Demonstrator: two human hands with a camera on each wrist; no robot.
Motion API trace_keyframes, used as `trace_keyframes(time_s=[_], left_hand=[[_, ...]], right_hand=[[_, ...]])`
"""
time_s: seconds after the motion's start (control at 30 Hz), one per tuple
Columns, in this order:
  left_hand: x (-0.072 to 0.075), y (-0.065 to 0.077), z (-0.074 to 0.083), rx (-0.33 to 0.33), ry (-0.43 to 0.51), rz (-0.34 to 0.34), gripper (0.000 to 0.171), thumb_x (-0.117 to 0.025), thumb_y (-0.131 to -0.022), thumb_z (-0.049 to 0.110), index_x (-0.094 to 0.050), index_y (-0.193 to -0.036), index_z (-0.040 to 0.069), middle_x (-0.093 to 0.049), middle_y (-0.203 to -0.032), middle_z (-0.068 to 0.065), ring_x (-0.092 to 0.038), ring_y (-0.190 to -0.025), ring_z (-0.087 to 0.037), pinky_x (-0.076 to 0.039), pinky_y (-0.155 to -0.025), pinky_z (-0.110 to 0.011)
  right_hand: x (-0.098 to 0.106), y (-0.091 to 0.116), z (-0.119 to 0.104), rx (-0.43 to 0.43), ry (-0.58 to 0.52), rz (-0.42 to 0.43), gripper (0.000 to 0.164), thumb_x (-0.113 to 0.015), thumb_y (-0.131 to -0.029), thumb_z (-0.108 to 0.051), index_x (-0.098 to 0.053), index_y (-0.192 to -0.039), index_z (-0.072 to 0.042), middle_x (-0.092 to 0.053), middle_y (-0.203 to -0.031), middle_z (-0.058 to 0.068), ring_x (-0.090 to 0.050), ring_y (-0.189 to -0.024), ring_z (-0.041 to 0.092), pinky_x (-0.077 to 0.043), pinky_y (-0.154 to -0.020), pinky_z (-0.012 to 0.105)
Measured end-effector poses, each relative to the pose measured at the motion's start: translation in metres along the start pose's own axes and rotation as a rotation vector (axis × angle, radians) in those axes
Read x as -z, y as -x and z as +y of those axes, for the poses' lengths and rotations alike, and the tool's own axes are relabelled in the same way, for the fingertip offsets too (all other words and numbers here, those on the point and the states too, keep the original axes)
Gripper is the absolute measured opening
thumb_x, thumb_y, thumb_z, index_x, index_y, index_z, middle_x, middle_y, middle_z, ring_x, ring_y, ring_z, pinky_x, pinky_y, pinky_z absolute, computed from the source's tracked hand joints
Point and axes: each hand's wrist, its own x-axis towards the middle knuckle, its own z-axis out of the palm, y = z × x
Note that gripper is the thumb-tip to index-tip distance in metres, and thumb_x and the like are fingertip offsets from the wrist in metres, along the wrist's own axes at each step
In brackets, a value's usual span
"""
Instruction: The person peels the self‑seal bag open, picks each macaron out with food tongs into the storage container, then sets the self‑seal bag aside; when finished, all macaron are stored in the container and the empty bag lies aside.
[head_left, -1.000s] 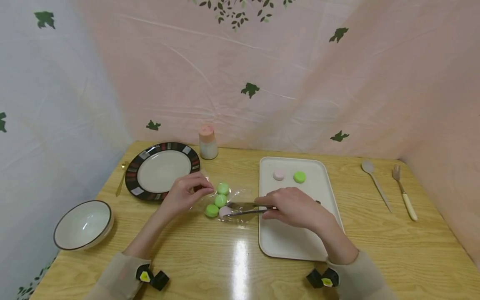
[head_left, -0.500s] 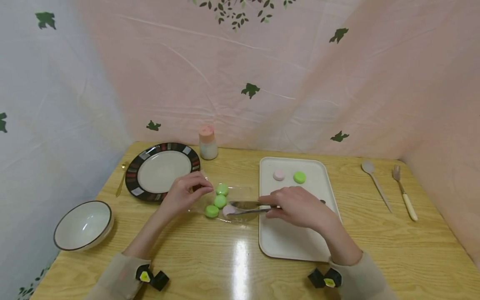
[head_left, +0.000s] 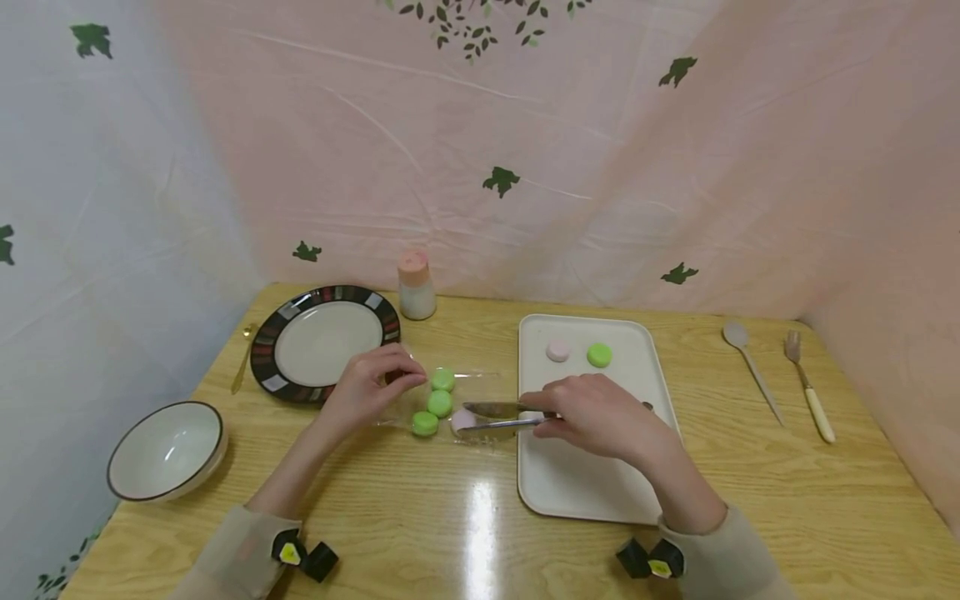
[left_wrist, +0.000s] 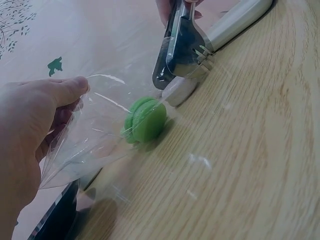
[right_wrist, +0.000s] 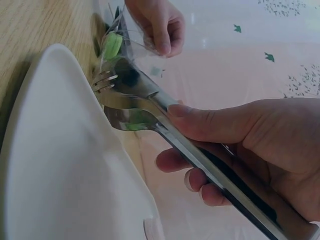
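My left hand [head_left: 375,385] pinches the edge of a clear plastic bag [left_wrist: 100,130] lying on the table. Inside it, green macarons [head_left: 440,403] sit in a rough column. A pale pink macaron [head_left: 462,421] lies to their right, toward the tray, at the tips of the metal tongs [right_wrist: 175,135]. My right hand [head_left: 592,417] grips these tongs with thumb on one arm and fingers round the other; their toothed ends point left and overlap the bag. In the left wrist view, the tongs' ends [left_wrist: 187,60] reach down right beside the pink macaron.
A white tray [head_left: 540,492] lies under my right hand, bearing a pink macaron [head_left: 557,350] and a green macaron [head_left: 599,355]. Around stand a dark-rimmed plate [head_left: 330,342], a bowl [head_left: 167,450], a pink-topped shaker [head_left: 416,285], a small gold spoon [head_left: 242,367], a grey spoon [head_left: 738,337] and a fork [head_left: 810,392].
The tongs have shifted slightly right, and the pink macaron has slid right with them, away from the green ones. My left hand stays nearly still on the bag.
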Motion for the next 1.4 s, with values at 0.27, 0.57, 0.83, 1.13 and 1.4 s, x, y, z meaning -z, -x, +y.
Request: trace_keyframes(time_s=[0.27, 0.57, 0.83, 1.13, 1.4], left_hand=[[-0.001, 0.0, -0.002, -0.016, 0.012, 0.0, 0.005, -0.07, -0.082, 0.003, -0.072, -0.087, 0.005, -0.065, -0.081, -0.004, -0.052, -0.071, -0.011, -0.04, -0.058, -0.016], [-0.002, 0.0, -0.005, -0.007, 0.011, 0.005, 0.005, -0.07, -0.081, 0.001, -0.072, -0.085, 0.004, -0.065, -0.08, -0.005, -0.053, -0.07, -0.014, -0.039, -0.058, -0.015], [-0.008, 0.003, -0.031, -0.007, -0.011, 0.009, 0.005, -0.071, -0.082, 0.011, -0.073, -0.087, 0.013, -0.066, -0.083, 0.003, -0.054, -0.072, -0.007, -0.042, -0.059, -0.015], [-0.011, 0.001, -0.034, -0.042, -0.016, 0.002, 0.006, -0.068, -0.086, 0.023, -0.072, -0.089, 0.019, -0.065, -0.084, 0.008, -0.054, -0.074, -0.003, -0.045, -0.061, -0.016], [-0.007, 0.003, -0.031, -0.016, -0.049, 0.001, 0.007, -0.068, -0.086, 0.024, -0.072, -0.089, 0.019, -0.064, -0.084, 0.009, -0.055, -0.075, -0.003, -0.048, -0.064, -0.017]], right_hand=[[-0.001, -0.001, -0.001, 0.007, 0.004, 0.006, 0.015, -0.071, -0.082, -0.033, -0.058, -0.087, -0.03, -0.052, -0.068, -0.018, -0.039, -0.055, 0.001, -0.033, -0.05, 0.019], [-0.001, -0.001, -0.001, -0.004, 0.001, -0.002, 0.014, -0.071, -0.082, -0.033, -0.059, -0.09, -0.031, -0.054, -0.07, -0.018, -0.039, -0.055, 0.001, -0.034, -0.05, 0.019], [0.002, 0.001, -0.002, -0.006, 0.006, -0.004, 0.015, -0.071, -0.082, -0.033, -0.059, -0.09, -0.03, -0.054, -0.07, -0.02, -0.041, -0.055, 0.0, -0.035, -0.051, 0.019], [0.023, 0.037, 0.026, -0.154, 0.004, 0.027, 0.028, -0.069, -0.085, -0.033, -0.064, -0.112, -0.031, -0.059, -0.08, -0.02, -0.044, -0.059, 0.001, -0.036, -0.054, 0.019], [0.034, 0.081, 0.064, -0.291, 0.002, 0.073, 0.037, -0.067, -0.086, -0.032, -0.064, -0.122, -0.02, -0.064, -0.081, -0.013, -0.045, -0.06, 0.001, -0.036, -0.053, 0.018]])
